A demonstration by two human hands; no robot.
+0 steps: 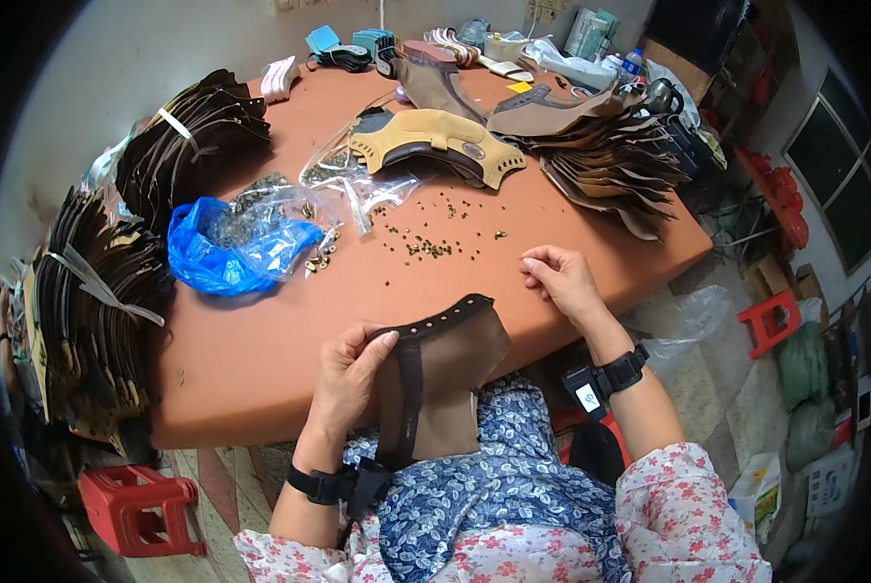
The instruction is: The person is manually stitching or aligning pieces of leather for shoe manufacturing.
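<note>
My left hand (338, 377) pinches a brown boot upper piece (455, 364) between thumb and fingers, near one end of its dark strip with a row of holes. The piece hangs over the table's near edge, its lower part against my lap. To the right, my right hand (565, 282) is raised over the table with thumb and fingertips pressed together. Whatever is in that pinch, if anything, is too small to make out. Small brass-coloured eyelets (434, 249) lie scattered on the orange-brown tabletop (261, 379) beyond both hands. A tan-and-black upper (426, 136) stands arched behind them.
Tied stacks of dark uppers (95, 321) line the left side. More brown uppers (606, 160) fan out at the back right. A blue plastic bag (212, 262) and clear bags of small metal parts lie left of the eyelets. Red stools (144, 510) stand on the floor.
</note>
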